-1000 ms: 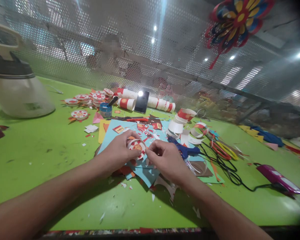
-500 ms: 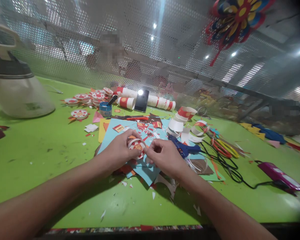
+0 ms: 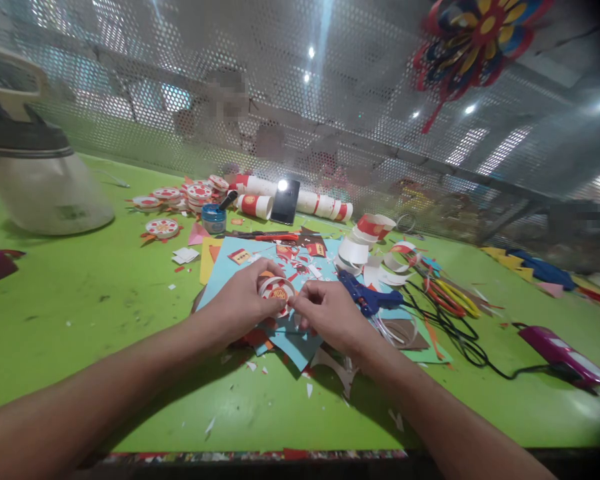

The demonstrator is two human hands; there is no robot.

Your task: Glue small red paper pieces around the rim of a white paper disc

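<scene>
Over the paper sheets, my left hand [image 3: 247,297] is closed round a small round paper disc [image 3: 279,294] with a white rim, red patches and an orange centre with lettering. A bit of orange shows at its top edge. My right hand [image 3: 325,310] has its thumb and fingers pinched together at the disc's right edge; any small piece between those fingertips is hidden. Light blue paper [image 3: 230,267] lies below both hands, scattered with red and white scraps. Just right of my right hand rests a blue glue gun [image 3: 373,297].
Finished-looking discs with orange tabs [image 3: 199,193] are piled at the back left, near a blue jar [image 3: 213,219]. Behind stand a phone [image 3: 285,202] and long stacked paper cups [image 3: 325,204]. Scissors [image 3: 450,297], black cable [image 3: 465,340] and a magenta device [image 3: 565,353] lie right; a large sprayer-like container [image 3: 45,187] stands left.
The view has shifted slightly, moving everything a little to the right. Both hands keep nearly the same pose at the disc, which is turned a little.
</scene>
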